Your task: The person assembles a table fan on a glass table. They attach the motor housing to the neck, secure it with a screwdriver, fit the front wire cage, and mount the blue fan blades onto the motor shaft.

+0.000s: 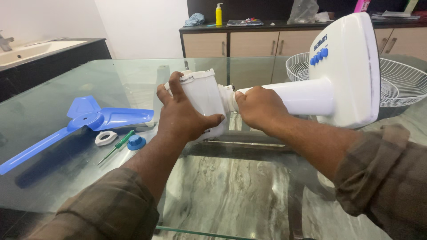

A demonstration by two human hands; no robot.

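My left hand (183, 116) wraps around the white motor housing (203, 95) of a table fan that lies on its side over the glass table (58, 178). My right hand (259, 108) grips the white stand tube (307, 96) just where it joins the housing. The fan's white base (353, 75) with blue buttons points to the right, tipped up on edge. A blue three-bladed fan blade (89, 121) lies to the left of my left hand.
A white ring nut (106, 138), a green screwdriver (118, 145) and a blue cap (136, 142) lie beside the blade. A white wire grille (400, 82) rests behind the base. A cabinet with a yellow bottle (219, 14) stands behind; a sink (31, 50) is far left.
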